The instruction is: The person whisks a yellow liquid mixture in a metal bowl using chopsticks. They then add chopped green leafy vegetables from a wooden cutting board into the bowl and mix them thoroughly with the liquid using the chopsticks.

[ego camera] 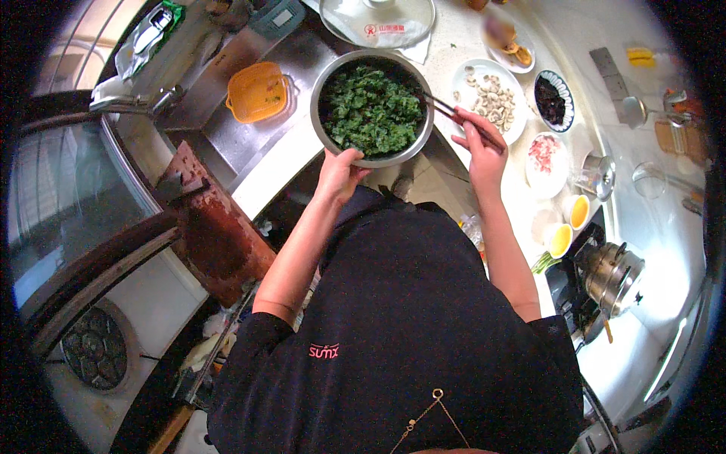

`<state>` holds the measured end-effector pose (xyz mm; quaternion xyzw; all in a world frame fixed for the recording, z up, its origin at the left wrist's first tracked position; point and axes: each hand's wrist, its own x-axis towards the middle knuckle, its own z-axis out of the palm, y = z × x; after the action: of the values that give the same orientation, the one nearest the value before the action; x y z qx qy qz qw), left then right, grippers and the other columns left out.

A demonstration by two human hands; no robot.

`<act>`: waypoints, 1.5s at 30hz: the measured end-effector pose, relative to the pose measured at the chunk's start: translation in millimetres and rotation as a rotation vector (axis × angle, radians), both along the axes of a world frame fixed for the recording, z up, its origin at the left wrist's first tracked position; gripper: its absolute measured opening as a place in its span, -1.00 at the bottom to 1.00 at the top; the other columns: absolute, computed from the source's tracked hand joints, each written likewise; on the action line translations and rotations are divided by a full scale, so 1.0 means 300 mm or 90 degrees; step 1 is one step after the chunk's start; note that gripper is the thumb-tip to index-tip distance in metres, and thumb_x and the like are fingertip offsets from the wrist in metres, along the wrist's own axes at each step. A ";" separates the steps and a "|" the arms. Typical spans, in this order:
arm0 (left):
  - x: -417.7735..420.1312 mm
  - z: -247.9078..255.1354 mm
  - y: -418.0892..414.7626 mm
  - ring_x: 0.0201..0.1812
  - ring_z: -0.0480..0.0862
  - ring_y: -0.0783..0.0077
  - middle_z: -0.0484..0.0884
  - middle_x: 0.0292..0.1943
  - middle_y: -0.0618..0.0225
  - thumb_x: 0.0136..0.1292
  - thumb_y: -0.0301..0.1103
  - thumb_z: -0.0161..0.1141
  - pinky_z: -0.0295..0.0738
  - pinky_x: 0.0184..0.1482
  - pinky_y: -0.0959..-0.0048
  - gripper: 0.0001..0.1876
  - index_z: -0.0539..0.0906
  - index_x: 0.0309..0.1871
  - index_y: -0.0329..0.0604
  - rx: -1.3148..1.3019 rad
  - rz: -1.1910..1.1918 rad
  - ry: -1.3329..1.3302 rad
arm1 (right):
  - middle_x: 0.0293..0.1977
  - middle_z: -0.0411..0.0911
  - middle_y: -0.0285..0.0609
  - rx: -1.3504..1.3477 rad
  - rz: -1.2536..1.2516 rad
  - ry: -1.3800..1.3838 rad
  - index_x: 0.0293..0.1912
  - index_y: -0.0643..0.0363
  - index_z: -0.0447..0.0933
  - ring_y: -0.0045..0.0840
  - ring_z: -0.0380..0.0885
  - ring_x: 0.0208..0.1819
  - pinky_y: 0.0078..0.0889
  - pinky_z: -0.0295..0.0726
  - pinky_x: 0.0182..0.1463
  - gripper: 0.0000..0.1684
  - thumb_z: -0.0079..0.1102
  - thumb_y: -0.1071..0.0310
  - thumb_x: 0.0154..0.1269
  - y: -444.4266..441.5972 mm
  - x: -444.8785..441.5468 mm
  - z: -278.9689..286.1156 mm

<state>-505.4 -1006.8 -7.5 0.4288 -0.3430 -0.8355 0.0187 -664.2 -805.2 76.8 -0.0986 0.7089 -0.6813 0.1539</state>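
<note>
A round metal bowl point(399, 159) of chopped leafy greens point(371, 113) is in front of me at the counter's edge. My left hand point(339, 170) grips its near rim, thumb on top. In my right hand point(482, 144) is a pair of dark chopsticks point(445, 108), whose tips reach over the bowl's right rim to the greens. Right of the bowl lies a white plate of sliced mushrooms point(494, 105). Beyond it are a patterned dish of dark pieces point(550, 101) and a white plate of diced pink meat point(543, 156).
An orange plastic basket point(258, 93) sits in the metal sink point(212, 133), left. A glass lid point(377, 22) lies behind the bowl. Two cups of yellow contents point(560, 241) and a metal pot point(612, 278) on the stove stand right. A cleaver rests on a reddish board point(227, 238) at left.
</note>
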 end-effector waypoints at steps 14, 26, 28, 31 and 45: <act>0.054 -0.014 -0.035 -0.21 0.65 0.28 0.50 0.03 0.20 0.16 -0.60 0.10 0.66 -0.32 0.33 -0.30 0.19 0.41 -0.04 0.024 -0.073 0.024 | 0.09 0.66 -0.01 -0.044 0.292 -0.147 0.01 0.20 0.63 -0.40 0.64 0.13 -0.43 0.79 -0.08 -0.80 0.10 0.40 0.52 -0.047 -0.114 -0.013; 0.049 -0.059 -0.066 0.06 0.66 0.21 0.58 0.18 0.16 0.30 -0.51 0.09 0.67 0.01 0.18 -0.40 0.31 0.43 -0.21 -0.034 -0.080 0.095 | 0.08 0.67 -0.02 0.002 0.362 -0.182 -0.03 0.22 0.65 -0.37 0.63 0.15 -0.49 0.77 -0.12 -0.81 0.08 0.50 0.49 0.017 -0.049 -0.001; 0.038 -0.049 -0.066 0.10 0.66 0.20 0.57 0.22 0.14 0.33 -0.48 0.08 0.66 0.06 0.16 -0.43 0.33 0.43 -0.23 -0.060 -0.105 0.055 | 0.08 0.67 -0.04 -0.002 0.352 -0.195 -0.01 0.22 0.65 -0.40 0.63 0.15 -0.52 0.76 -0.11 -0.80 0.08 0.50 0.49 -0.010 -0.011 -0.022; 0.027 -0.021 -0.054 0.06 0.67 0.21 0.59 0.16 0.15 0.33 -0.45 0.08 0.68 0.03 0.18 -0.50 0.41 0.35 -0.24 0.001 -0.089 0.046 | 0.05 0.69 -0.12 0.003 0.308 -0.134 -0.07 0.24 0.70 -0.47 0.66 0.09 -0.45 0.75 0.03 -0.82 0.14 0.53 0.45 -0.068 0.056 -0.049; 0.000 0.022 -0.018 -0.12 0.67 0.33 0.64 -0.13 0.27 0.28 -0.46 0.15 0.70 -0.15 0.31 -0.77 0.54 0.00 -0.21 0.100 -0.023 -0.026 | 0.04 0.71 -0.09 0.130 0.324 0.252 -0.05 0.27 0.68 -0.35 0.64 0.17 -0.34 0.56 0.28 -0.78 0.20 0.62 0.34 -0.068 0.039 -0.014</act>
<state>-505.3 -1012.2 -0.8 0.4396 -0.2847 -0.8510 -0.0370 -652.6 -825.6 72.8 -0.3869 0.7424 -0.5138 0.1874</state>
